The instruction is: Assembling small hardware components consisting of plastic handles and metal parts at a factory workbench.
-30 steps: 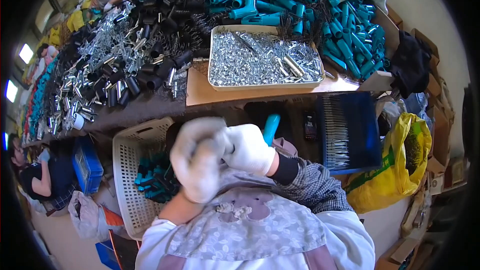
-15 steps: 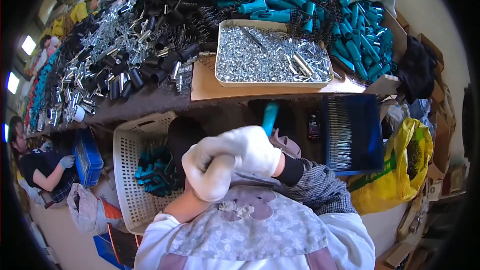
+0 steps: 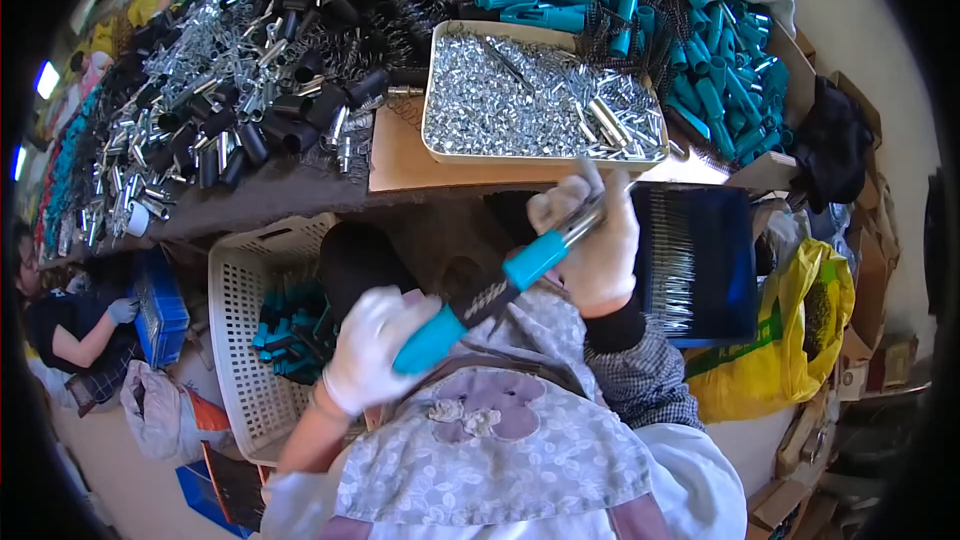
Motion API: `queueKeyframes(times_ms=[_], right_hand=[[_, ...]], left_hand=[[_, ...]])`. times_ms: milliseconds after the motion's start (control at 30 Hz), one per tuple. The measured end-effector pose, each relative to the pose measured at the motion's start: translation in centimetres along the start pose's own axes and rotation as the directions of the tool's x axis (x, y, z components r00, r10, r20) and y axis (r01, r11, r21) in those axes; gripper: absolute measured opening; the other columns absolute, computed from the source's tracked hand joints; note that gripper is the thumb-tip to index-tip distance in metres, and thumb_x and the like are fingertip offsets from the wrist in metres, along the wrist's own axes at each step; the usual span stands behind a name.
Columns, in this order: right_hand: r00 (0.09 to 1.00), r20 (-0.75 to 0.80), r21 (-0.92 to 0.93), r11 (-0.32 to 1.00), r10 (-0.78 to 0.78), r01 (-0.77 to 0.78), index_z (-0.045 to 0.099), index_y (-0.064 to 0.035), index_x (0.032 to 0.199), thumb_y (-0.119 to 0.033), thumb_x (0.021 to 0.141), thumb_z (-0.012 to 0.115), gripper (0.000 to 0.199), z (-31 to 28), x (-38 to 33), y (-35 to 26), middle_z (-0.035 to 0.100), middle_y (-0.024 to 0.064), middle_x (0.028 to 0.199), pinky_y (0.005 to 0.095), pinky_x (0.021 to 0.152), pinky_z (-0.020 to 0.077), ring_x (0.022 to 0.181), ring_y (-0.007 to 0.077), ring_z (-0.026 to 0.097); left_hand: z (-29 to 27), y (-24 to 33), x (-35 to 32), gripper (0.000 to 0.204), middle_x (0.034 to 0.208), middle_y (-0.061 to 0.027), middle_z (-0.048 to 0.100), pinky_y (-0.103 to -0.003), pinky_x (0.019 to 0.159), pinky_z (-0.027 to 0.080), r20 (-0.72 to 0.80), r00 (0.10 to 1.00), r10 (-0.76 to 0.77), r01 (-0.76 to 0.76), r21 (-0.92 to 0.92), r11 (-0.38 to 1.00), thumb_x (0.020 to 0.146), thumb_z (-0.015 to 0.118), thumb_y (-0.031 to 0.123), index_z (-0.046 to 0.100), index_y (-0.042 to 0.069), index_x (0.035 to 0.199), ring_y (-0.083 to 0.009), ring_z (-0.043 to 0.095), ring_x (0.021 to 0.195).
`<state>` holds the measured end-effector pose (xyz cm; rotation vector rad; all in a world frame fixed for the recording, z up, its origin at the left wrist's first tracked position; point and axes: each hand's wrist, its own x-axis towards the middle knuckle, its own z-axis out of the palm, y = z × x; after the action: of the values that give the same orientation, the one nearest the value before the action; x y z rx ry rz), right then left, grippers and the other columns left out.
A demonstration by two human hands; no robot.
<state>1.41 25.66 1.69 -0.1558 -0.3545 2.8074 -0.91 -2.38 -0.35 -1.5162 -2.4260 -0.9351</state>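
My left hand (image 3: 378, 348), in a white glove, is closed round the lower end of a teal tool (image 3: 432, 342). The tool slants up to the right over my lap, with a dark middle section, a teal collar and a metal shank at its far end. At that end my gloved right hand (image 3: 605, 250) has its fingers closed on the metal, slightly blurred by motion. Just beyond the right hand, on the workbench, stands a cream tray (image 3: 470, 156) full of small shiny metal parts.
Black sleeves, springs and metal tubes lie heaped at the far left; teal housings (image 3: 722, 90) at the far right. A white basket (image 3: 235, 340) with teal pieces stands left of my lap. To the right are a blue bin (image 3: 722, 270) of metal pins and a yellow bag (image 3: 790, 340). Co-workers sit left.
My hands were together in front of my chest; now they are apart. The left is lower left and the right farther up, with the teal tool stretched between them.
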Motion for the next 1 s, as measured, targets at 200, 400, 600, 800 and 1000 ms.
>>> queueKeyframes(times_ms=[200,400,600,800,1000], right_hand=[[0.909,-0.342,-0.137,0.944,0.24,-0.3,0.047,-0.0139,0.077,-0.047,0.105,0.048,0.043,-11.6,4.9,5.8,0.045,0.0009,0.064,0.0437,0.071,0.0455,0.057,0.0212,0.045],[0.765,-0.577,-0.251,0.828,0.287,-0.501,0.058,-0.0075,0.089,-0.042,0.103,0.049,0.038,-22.6,13.9,15.4,0.062,0.0136,0.074,0.0558,0.069,0.0546,0.065,0.0316,0.063],[0.93,-0.366,-0.928,0.069,0.025,-0.366,0.066,-0.0049,0.109,-0.037,0.105,0.05,0.036,-36.5,15.2,19.1,0.071,0.0166,0.101,0.0458,0.089,0.0527,0.094,0.0352,0.068],[0.972,-0.233,-0.972,-0.011,-0.015,-0.233,0.067,-0.0057,0.112,-0.037,0.103,0.053,0.035,-36.3,15.1,21.8,0.072,0.0155,0.102,0.0443,0.088,0.0531,0.094,0.0339,0.069],[0.997,-0.065,-0.994,-0.09,-0.041,-0.069,0.067,-0.0064,0.115,-0.037,0.101,0.056,0.035,-33.8,16.0,26.9,0.073,0.0144,0.104,0.0428,0.087,0.0536,0.093,0.0327,0.069]], left_hand=[[-0.6,0.3,-0.8,0.036,0.081,-0.0142,0.071,-0.041,0.062,0.052,-0.083,0.934,-0.348,0.347,-0.03,0.937,0.075,0.082,0.022,0.074,0.007,0.107,-0.036,0.067,0.067],[3.2,-1.9,-0.1,0.042,0.082,-0.0175,0.07,-0.049,0.068,0.053,-0.018,0.807,-0.59,0.589,0.088,0.803,0.081,0.081,0.03,0.068,0.014,0.117,-0.0386,0.069,0.076],[7.4,-5.1,0.7,0.054,0.108,-0.0189,0.072,-0.045,0.084,0.057,0.204,0.788,-0.581,0.604,-0.071,0.794,0.081,0.084,0.034,0.066,0.008,0.125,-0.0401,0.07,0.098],[9.8,-7.1,0.1,0.043,0.101,-0.015,0.072,-0.043,0.079,0.057,0.161,0.827,-0.539,0.555,-0.076,0.829,0.08,0.082,0.025,0.069,0.008,0.117,-0.036,0.071,0.09],[11.9,-7.9,0.1,0.044,0.102,-0.0152,0.072,-0.044,0.08,0.058,0.215,0.794,-0.569,0.592,-0.059,0.804,0.08,0.082,0.03,0.069,0.011,0.118,-0.0364,0.071,0.091]])
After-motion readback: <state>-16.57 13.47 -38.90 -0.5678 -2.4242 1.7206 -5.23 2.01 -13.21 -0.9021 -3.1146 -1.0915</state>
